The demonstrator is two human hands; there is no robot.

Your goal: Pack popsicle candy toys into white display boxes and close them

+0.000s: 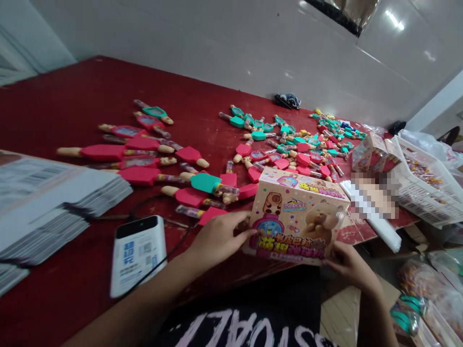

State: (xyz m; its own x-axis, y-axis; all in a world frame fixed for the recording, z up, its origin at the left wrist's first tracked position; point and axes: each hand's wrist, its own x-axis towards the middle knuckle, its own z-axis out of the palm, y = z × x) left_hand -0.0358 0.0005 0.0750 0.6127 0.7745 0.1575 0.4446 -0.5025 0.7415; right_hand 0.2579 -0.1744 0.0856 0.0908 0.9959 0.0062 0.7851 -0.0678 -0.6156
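Observation:
A printed cardboard box [292, 217] with cartoon bears and coloured lettering is held upright and slightly tilted at the red table's front edge. My left hand [222, 238] grips its left side, thumb on the front face. On the lower right corner, my right hand [349, 265] has its fingers closed. Just behind the box lie many pink and teal watch-shaped toys [278, 156] with clear tubes. More of these toys [141, 176] are spread to the left of the box.
Flat cardboard stacks [54, 202] and a white power bank [137, 253] with a cable lie left on the red table [72, 103]. White baskets [430, 178], a white roll [376, 219] and more boxes [374, 152] stand right. Bagged goods [427, 284] sit below right. A wall rises behind.

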